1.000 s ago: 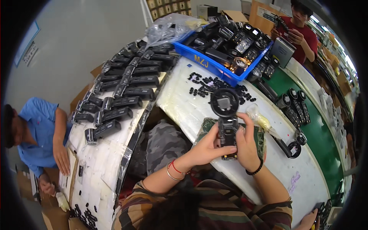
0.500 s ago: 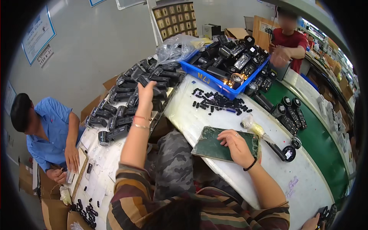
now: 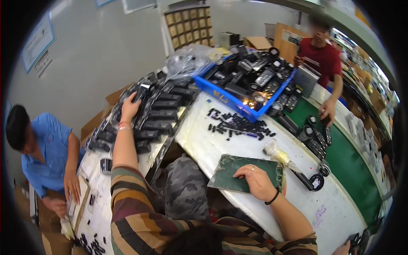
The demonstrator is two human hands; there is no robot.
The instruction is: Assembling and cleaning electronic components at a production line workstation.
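Observation:
My left hand [image 3: 129, 107] reaches into the rows of black, torch-like handheld devices [image 3: 158, 114] on the left table. Its fingers are closed on a black handheld device [image 3: 145, 87] with a shiny end; blur hides part of the grip. My right hand [image 3: 254, 180] lies on a dark green board [image 3: 226, 171] near the front edge of the white table, fingers loosely bent and nothing held. Small black parts [image 3: 236, 127] are strewn beyond the board, with a thin pen-like tool [image 3: 242, 132] among them.
A blue bin [image 3: 225, 97] heaped with black devices stands at the back, a clear plastic bag [image 3: 191, 59] beside it. A yellowish wrapped-handle tool [image 3: 278, 154] lies right of the board. Co-workers sit left in blue [image 3: 50, 144] and stand right in red [image 3: 318, 55] by a green strip [image 3: 352, 161].
My left hand has moved left and lower among the rows with the device. My right hand stays on the board. The co-worker in red has lowered a hand to the devices on the green strip.

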